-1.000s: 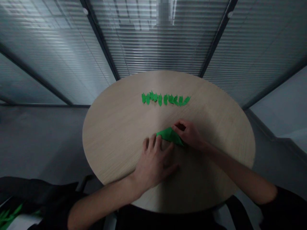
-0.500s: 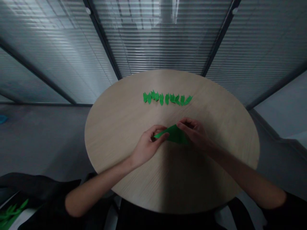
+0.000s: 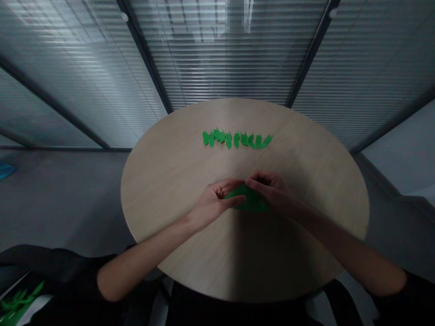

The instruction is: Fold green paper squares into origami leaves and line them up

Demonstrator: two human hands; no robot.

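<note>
A folded piece of green paper [image 3: 252, 202] lies between my hands on the round wooden table [image 3: 159, 199], partly hidden by my fingers. My left hand [image 3: 215, 203] curls over the paper's left end. My right hand [image 3: 272, 190] pinches its upper right part, and the two hands nearly meet. Farther up the table, a row of several small folded green paper leaves [image 3: 236, 140] lies well beyond my fingertips.
Glass partitions with slatted blinds [image 3: 220, 54] stand beyond the table. A dark grey floor surrounds it. At lower left, green paper pieces [image 3: 18, 301] lie on a white sheet beside a dark bag [image 3: 44, 267]. A small blue object [image 3: 5, 170] sits at far left.
My left hand has moved right, closer to my right hand, and now covers the paper's left tip. The paper looks shorter. The row of leaves has not moved.
</note>
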